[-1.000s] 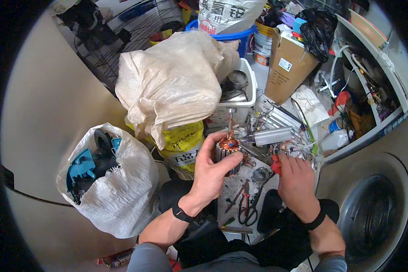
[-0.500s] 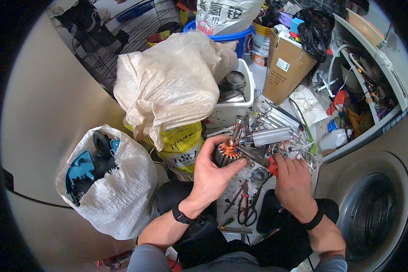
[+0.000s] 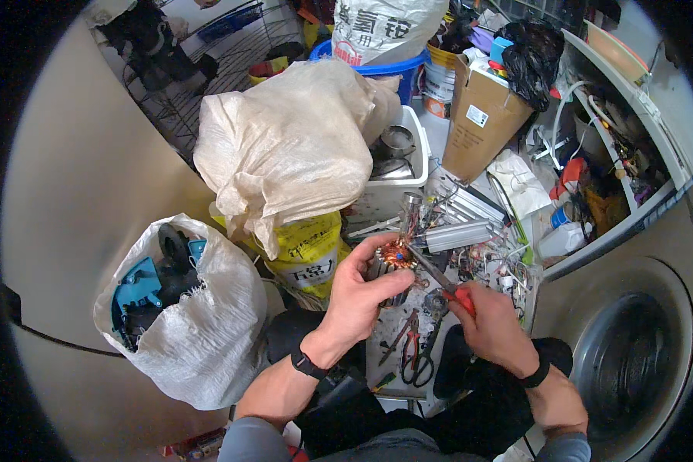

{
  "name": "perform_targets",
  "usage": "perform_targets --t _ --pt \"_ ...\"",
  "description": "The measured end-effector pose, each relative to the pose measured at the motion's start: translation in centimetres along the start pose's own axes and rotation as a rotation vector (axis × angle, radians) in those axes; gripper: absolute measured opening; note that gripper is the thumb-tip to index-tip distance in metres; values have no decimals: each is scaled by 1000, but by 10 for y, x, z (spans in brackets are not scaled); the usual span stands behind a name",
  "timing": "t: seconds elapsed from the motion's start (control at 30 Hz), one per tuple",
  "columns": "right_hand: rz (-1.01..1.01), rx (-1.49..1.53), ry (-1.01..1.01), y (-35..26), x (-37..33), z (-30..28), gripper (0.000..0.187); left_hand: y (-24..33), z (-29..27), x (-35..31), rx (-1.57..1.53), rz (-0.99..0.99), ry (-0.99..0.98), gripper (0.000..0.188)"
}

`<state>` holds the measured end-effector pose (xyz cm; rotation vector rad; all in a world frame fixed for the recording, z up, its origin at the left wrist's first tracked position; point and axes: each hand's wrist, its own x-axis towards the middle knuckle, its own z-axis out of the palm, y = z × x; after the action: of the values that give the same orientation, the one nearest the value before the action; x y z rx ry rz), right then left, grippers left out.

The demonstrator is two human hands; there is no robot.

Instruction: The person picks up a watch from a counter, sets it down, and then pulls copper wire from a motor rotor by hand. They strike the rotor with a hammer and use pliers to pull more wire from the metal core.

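My left hand (image 3: pixel 354 300) is wrapped round a motor armature (image 3: pixel 396 256), with its copper windings facing up and dark grooved metal along its side. In my right hand (image 3: pixel 497 325) is a red-handled tool with a long, flat metal blade (image 3: pixel 436 273). The blade slants up to the left, its tip at the right edge of the copper windings. Below the armature lie red-handled pliers (image 3: pixel 413 345) and black-handled scissors (image 3: pixel 418 371). A metal cylinder (image 3: pixel 411 206) stands just beyond the armature.
A white woven sack (image 3: pixel 215 331) with blue and black parts stands at left. Behind are a large beige sack (image 3: pixel 285 138), a white bin (image 3: pixel 420 146) and a cardboard box (image 3: pixel 481 127). Metal scraps (image 3: pixel 458 235) cover the floor ahead. A front-loading washing machine (image 3: pixel 631 369) is at right.
My right hand has moved slightly down and turned, so the blade slants more steeply with its tip at the windings. The armature has shifted slightly in my left hand.
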<state>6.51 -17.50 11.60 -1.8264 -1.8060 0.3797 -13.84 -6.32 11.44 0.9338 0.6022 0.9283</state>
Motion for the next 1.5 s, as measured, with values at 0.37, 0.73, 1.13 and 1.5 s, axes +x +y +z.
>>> perform_targets --t 0.37,0.73,1.13,1.5 --pt "39 260 -185 -6 -4 -4 23 -5 -22 3 -217 -67 -153 63" --pt "-93 14 54 8 -4 0 18 9 -7 0 311 54 -138 49" --pt "117 422 -143 -2 -5 9 24 16 -11 4 522 248 -49 62" --pt "16 288 -65 -7 3 8 18 17 -23 -3 -174 -65 -275 71"
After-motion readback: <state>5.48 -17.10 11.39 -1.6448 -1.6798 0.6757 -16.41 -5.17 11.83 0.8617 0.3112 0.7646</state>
